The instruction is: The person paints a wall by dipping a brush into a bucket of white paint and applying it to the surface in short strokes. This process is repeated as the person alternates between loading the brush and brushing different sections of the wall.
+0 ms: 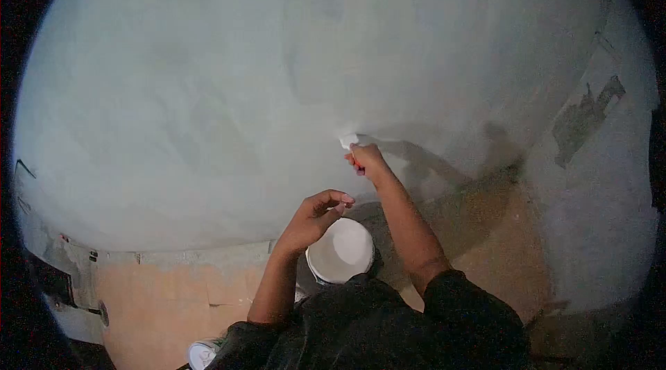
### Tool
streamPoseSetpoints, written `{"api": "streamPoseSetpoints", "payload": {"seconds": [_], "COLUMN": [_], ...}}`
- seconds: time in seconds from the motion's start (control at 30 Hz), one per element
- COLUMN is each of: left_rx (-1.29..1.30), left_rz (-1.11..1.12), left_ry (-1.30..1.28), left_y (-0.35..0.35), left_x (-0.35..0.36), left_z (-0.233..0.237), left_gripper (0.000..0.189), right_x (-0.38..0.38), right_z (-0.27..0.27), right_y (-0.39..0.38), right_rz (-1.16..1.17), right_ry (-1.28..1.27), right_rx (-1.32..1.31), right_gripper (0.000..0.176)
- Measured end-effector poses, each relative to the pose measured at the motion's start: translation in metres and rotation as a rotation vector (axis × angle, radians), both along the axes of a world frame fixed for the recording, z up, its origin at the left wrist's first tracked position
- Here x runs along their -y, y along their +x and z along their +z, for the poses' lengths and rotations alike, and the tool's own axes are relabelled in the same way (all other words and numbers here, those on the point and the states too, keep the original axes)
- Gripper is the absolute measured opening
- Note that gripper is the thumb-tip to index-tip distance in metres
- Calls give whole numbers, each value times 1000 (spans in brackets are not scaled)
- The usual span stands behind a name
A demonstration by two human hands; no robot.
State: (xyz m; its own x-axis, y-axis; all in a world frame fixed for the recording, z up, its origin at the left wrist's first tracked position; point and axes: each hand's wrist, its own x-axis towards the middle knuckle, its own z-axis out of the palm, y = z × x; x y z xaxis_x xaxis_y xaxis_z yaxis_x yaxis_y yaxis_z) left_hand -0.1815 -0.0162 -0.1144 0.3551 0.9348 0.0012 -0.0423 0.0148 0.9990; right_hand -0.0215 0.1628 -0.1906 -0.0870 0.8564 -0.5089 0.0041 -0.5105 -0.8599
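My right hand (365,160) is closed around the red-orange handle of a paintbrush (349,141). The brush's white-coated head touches the pale wall (229,106), where a brighter white patch shows around it. My left hand (318,217) hangs in front of the wall, loosely curled, with a gap between thumb and fingers and nothing visible in it. Just below and to the right of that hand stands a round white bucket (341,253) with white content inside. Part of the bucket is hidden by my left hand and dark shirt.
A second white container (203,355) stands on the tan floor (163,293) at lower left. To the right, a side wall (596,196) has a dark grey rough patch (586,120). A round grey object (103,313) is near the left wall.
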Motion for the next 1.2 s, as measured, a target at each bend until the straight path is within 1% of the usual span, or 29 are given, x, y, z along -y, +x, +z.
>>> {"api": "streamPoseSetpoints", "payload": {"seconds": [0.07, 0.1, 0.13, 0.2, 0.23, 0.3, 0.4, 0.43, 0.53, 0.6, 0.67, 0.73, 0.77, 0.83, 0.87, 0.9, 0.93, 0.97, 1.0, 1.03, 1.07, 1.13, 1.2], "left_rx": [-34, -41, -40, -35, 20, 35, 25, 33, 8, -16, -17, -26, -23, -35, -43, -81, -85, -83, -80, -84, -92, -104, -92], "left_rz": [9, 12, 13, 27, 16, 10, 2, -7, -15, -33, -27, -25, -26, -34, -41, -42, -43, -40, -37, -38, -36, -36, -42], "left_ry": [37, 42, 41, 23, 21, 18, -19, -25, -51, -88, -95, -76, -106, -108, -102, -121, -125, -136, -148, -152, -150, -153, -145], "left_y": [-1, -1, 0, 0, -1, -1, 0, 0, -2, -2, -1, 0, 1, 2, 3, 4, 5, 6, 7, 8, 8, 8, 7], "left_x": [0, 0, 1, 5, 7, 7, 6, 5, 7, 7, 9, 10, 11, 14, 15, 16, 16, 17, 17, 17, 17, 17, 17], "left_z": [1, 1, 2, 10, 12, 8, 4, -1, -7, -4, -7, -4, -6, -6, -6, -8, -10, -13, -14, -13, -12, -13, -17], "left_gripper": [17, 18, 18, 19, 20, 21, 22, 21, 19, 18, 18, 19, 19, 20, 20, 20, 20, 20, 20, 20, 20, 20, 20], "right_x": [-27, -32, -29, -8, -1, 7, 18, 9, -13, -25, -27, -16, -9, 5, 9, 13, 15, 9, 7, 4, 1, -15, -19], "right_z": [37, 63, 95, 170, 191, 210, 192, 166, 72, 3, -55, -99, -118, -152, -169, -176, -183, -188, -174, -154, -128, -52, 16], "right_y": [5, 8, 11, 15, 19, 24, 21, 23, 12, 4, -1, -7, -6, -2, 3, 8, 13, 18, 20, 23, 25, 23, 27], "right_rz": [11, 0, -11, -9, -8, 24, -5, 18, -24, -12, 44, 25, 25, -51, -52, -26, 0, -40, -41, -68, -96, -125, -118], "right_ry": [15, 81, 144, 202, 201, 407, 406, 477, 409, 414, 422, 263, 255, -94, -102, -121, -139, -168, -172, -56, 60, 69, 46], "right_rx": [-50, -74, -97, -28, -27, -7, 15, 25, 14, 34, 321, 195, 191, -31, -35, 20, 74, 102, 99, 96, 92, 58, -51], "right_gripper": [32, 32, 31, 37, 37, 44, 47, 50, 50, 53, 55, 55, 55, 55, 55, 54, 53, 50, 50, 48, 47, 47, 48]}}
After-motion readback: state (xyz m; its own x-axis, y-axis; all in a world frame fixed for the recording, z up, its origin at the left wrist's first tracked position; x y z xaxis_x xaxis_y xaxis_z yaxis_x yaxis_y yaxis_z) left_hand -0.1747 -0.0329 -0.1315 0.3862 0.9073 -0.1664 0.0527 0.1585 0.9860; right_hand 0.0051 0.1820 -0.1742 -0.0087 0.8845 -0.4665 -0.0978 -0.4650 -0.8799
